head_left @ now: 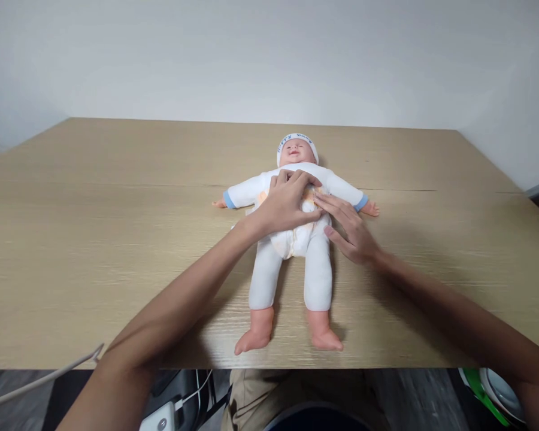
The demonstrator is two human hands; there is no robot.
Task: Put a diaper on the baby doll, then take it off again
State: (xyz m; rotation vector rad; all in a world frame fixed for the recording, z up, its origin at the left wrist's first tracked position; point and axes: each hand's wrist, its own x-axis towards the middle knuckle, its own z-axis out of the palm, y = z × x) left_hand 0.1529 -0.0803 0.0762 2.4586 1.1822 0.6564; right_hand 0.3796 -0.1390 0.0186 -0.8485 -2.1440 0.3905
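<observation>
A baby doll (pixel 318 281) lies on its back on the wooden table, head toward the wall, arms out and legs toward me. It wears a white suit with blue cuffs and a white lettered cap (pixel 297 139). Around its hips is a white diaper (pixel 291 244) with orange print. My left hand (pixel 287 203) rests across the front of the diaper, fingers spread and thumb apart. At the diaper's right side, my right hand (pixel 347 230) has its fingers stretched out, their tips touching the waist area. The left hand hides much of the diaper's front.
The wooden table (pixel 117 239) reaches back to a pale wall (pixel 251 60). A pale cable (pixel 49 378) hangs over the front left edge. Below the edge are a white device (pixel 159 417) with a plugged cord and, at right, a green and white object (pixel 498 392).
</observation>
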